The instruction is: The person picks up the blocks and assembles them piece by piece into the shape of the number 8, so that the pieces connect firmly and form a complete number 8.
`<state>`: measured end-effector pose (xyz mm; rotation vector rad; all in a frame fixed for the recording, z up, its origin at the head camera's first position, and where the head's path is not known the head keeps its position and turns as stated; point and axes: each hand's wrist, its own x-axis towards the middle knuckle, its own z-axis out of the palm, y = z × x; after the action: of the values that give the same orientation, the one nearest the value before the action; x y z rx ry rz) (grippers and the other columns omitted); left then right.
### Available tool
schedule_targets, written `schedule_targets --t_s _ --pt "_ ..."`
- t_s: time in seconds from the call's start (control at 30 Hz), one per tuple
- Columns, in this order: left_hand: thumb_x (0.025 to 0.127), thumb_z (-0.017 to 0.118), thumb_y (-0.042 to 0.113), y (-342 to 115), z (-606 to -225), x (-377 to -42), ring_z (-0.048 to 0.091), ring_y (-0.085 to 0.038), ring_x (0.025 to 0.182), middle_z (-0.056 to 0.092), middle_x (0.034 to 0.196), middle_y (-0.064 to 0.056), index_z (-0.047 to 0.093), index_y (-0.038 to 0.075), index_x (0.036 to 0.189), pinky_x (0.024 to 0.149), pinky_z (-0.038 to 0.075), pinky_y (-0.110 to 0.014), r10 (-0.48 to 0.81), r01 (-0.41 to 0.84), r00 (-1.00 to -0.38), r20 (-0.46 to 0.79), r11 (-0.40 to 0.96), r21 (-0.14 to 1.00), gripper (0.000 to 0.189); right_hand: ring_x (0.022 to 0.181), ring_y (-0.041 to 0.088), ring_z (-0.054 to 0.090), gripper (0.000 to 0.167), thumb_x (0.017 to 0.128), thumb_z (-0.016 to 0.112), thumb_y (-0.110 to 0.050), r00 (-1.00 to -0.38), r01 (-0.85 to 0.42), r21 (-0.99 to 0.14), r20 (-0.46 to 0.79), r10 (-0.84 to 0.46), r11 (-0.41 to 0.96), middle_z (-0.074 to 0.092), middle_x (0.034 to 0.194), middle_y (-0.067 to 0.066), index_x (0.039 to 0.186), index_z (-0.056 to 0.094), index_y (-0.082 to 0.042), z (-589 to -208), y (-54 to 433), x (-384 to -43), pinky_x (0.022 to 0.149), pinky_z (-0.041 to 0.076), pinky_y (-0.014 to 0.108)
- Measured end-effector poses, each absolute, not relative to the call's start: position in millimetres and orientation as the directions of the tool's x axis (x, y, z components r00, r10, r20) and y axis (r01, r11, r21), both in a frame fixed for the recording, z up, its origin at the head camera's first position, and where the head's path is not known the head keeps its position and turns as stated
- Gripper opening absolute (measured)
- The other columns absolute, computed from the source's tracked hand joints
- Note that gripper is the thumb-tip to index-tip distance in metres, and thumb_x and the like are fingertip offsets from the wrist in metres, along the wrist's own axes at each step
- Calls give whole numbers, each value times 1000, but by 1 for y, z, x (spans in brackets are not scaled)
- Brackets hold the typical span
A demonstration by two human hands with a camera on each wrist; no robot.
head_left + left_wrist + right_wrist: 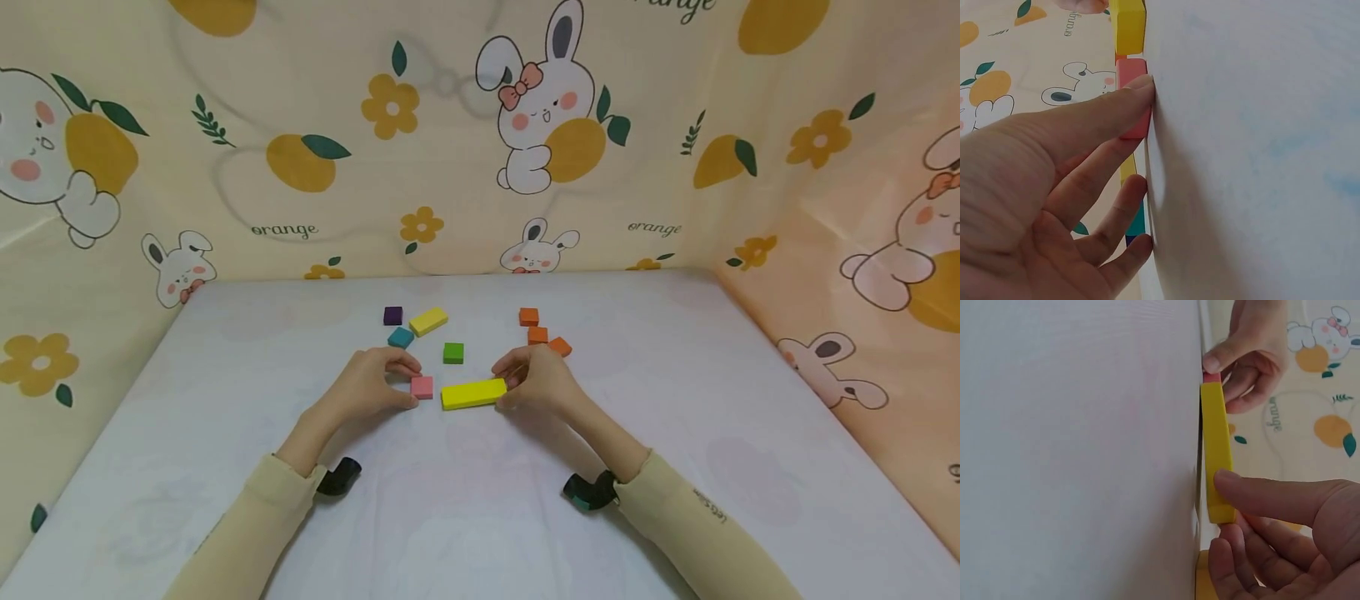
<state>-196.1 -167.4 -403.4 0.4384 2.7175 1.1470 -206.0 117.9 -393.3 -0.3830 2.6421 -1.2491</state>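
Observation:
My left hand [367,383] pinches a small pink block [422,387] between thumb and fingers, low on the white table. In the left wrist view the thumb lies across the near face of the pink block [1132,67], and the other fingers spread behind it. Just to the right, my right hand [543,382] holds the right end of a long yellow block [471,395]. Seen from the right wrist, its thumb presses the front of the yellow block [1215,434], with fingers at the back. A narrow gap separates the two blocks in the head view.
Behind the hands lie a green block [453,353], a teal block [401,337], a paler yellow block [429,322] and a purple block [393,316]. Several orange blocks [528,317] sit behind the right hand. A patterned cloth [450,175] rises behind the white table [465,517].

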Motion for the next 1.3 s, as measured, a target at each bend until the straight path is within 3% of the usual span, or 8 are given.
schedule_targets --t_s 0.7,1.3 --pt "76 87 14 -161 -403 -196 59 -25 110 72 104 1 67 9 113 104 36 -53 293 184 -955 -33 677 713 42 73 21 60 32 64 93 -5 -910 -187 -782 -90 -405 595 69 83 1 91 75 -8 -392 116 -203 68 52 30" --pt "77 86 14 -161 -402 -195 58 -26 114 71 104 3 67 10 115 104 36 -54 299 180 -953 -48 687 704 43 73 21 61 32 64 92 -6 -911 -188 -780 -87 -402 596 70 83 1 91 76 -9 -393 114 -204 67 52 31"
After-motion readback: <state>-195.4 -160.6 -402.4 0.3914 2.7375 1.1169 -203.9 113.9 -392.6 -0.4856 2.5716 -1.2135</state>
